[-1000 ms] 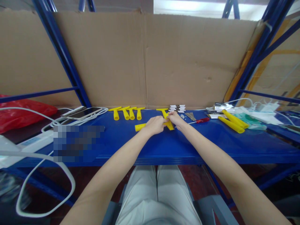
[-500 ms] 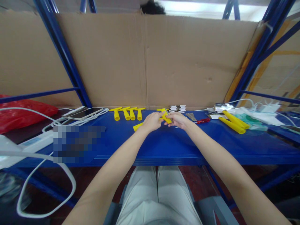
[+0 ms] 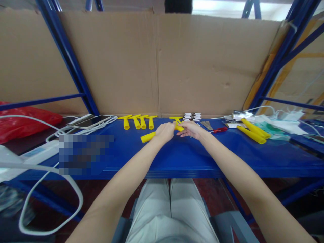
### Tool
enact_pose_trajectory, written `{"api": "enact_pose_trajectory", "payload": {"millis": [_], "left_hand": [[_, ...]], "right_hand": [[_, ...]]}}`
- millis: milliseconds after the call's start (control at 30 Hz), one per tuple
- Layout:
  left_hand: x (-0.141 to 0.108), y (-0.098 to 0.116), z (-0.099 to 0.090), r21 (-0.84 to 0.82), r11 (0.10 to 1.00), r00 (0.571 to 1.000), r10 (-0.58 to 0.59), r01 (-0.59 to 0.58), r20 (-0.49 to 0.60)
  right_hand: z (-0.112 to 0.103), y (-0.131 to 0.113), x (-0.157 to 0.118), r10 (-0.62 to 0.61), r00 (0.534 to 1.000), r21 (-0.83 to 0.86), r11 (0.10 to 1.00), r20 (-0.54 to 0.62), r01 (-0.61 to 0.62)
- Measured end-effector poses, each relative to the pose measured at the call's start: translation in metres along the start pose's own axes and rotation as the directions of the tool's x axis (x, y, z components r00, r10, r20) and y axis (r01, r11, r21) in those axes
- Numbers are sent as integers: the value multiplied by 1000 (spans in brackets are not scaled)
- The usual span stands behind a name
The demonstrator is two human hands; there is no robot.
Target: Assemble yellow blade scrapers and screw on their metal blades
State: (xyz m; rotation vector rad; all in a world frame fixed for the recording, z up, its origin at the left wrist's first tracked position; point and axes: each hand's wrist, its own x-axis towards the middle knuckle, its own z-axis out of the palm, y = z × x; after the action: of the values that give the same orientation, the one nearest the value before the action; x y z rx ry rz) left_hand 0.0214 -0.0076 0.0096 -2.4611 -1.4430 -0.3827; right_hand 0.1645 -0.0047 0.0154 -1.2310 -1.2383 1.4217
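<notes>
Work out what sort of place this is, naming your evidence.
Probably a workshop or assembly station: matching yellow parts in a row, a red-handled tool and a blue metal frame.

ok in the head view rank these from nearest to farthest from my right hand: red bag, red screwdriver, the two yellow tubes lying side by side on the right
Nearest to the right hand first:
1. red screwdriver, just to its right
2. two yellow tubes, farther right
3. red bag, at the far left
</notes>
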Motion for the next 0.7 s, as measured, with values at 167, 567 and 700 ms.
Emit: {"api": "enact_pose_trajectory", "payload": {"millis": [167, 567, 700], "left_hand": [[-1, 1, -6, -81, 996, 999, -23, 21, -30], [10, -15, -2, -430, 893, 975, -193, 129, -110], [13, -17, -9, -604, 772, 951, -300, 197, -74]], "right_hand": [[-6, -1, 1, -3, 999, -13, 1000, 37, 3], [-62, -6, 19, -223, 890, -289, 951, -398, 109], [-102, 1, 27, -488, 732, -776, 624, -475, -88]]}}
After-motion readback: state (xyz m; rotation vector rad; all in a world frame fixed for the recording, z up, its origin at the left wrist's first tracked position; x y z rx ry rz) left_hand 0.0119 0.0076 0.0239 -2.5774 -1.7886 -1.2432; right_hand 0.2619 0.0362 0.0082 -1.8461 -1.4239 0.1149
